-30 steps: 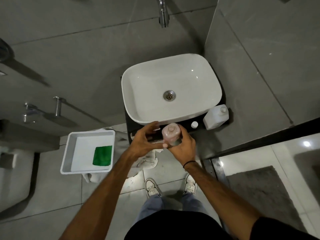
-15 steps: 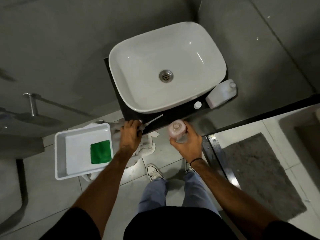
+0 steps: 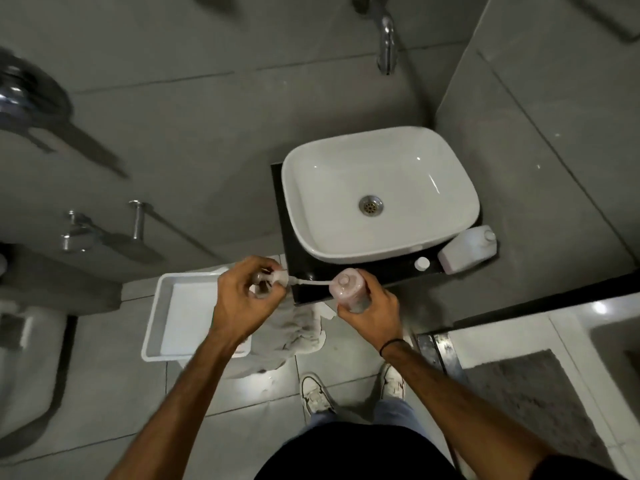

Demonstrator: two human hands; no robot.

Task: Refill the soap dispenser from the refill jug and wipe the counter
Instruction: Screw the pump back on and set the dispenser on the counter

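in front of the white oval ceramic basin, the right hand grips the pink plastic soap bottle; the left hand clamps the clear pump head. the white refill jug stands at the basin's right.

A black counter at frame centre carried a white basin, a refill jug and a small white cap at its lower right.

The tray's right part is hidden behind the left hand, the pump head is largely covered by its fingers, and the fixtures at the frame's left edge are blurred and cut off.
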